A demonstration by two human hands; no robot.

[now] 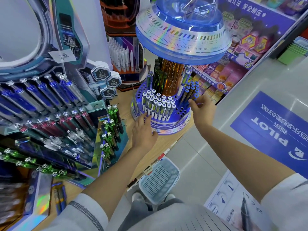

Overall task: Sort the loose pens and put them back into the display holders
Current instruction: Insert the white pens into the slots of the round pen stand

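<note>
A round blue carousel holder (168, 125) stands on the wooden counter, its ring full of holes. Several white-capped pens (158, 104) fill its front, and blue-capped pens (191, 89) stand at its right. My left hand (143, 130) rests against the holder's lower left side, fingers spread and touching the white pens' bases. My right hand (202, 107) is at the holder's right edge, pinching a thin blue pen (199, 103) that lies roughly level over the holes.
A tiered rack (50, 114) of blue, red, white and green pens fills the left. A blue domed top (181, 30) overhangs the carousel. A pale blue basket (160, 180) sits on the floor below the counter edge. Shelves of boxed goods (233, 72) stand at the right.
</note>
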